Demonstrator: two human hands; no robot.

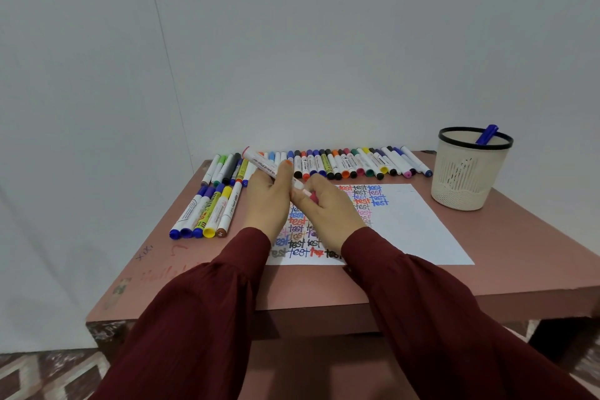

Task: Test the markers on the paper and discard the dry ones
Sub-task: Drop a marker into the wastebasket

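Between the two hands, over the near-left part of the paper [417,227], a white marker [259,164] is held tilted, its far end up and to the left. The left hand [267,204] grips the barrel with fingers curled round it. The right hand [329,209] pinches a pinkish-red cap [313,197] at the marker's lower end. Cannot tell whether the cap is seated or just off the tip. The hands touch at the fingertips. Both arms wear dark red sleeves [201,318].

Under and right of the hands the paper lies flat on the brown table [526,256]. It is covered on its left and far parts with the word "test" in many colours; its right part is blank.

Just beyond the hands a long row of markers [357,163] lies side by side along the table's far edge, caps toward the person, in mixed colours. Left of the left hand, a separate group of five markers [207,213] lies near the table's left edge, with blue, yellow and brown caps.

Well right of the right hand, beside the paper's far right corner, a cream mesh basket [467,175] with a black rim stands upright. A blue marker [487,134] leans inside it, its top poking above the rim.

Near the left sleeve, faint scribbles [144,252] mark the tabletop.
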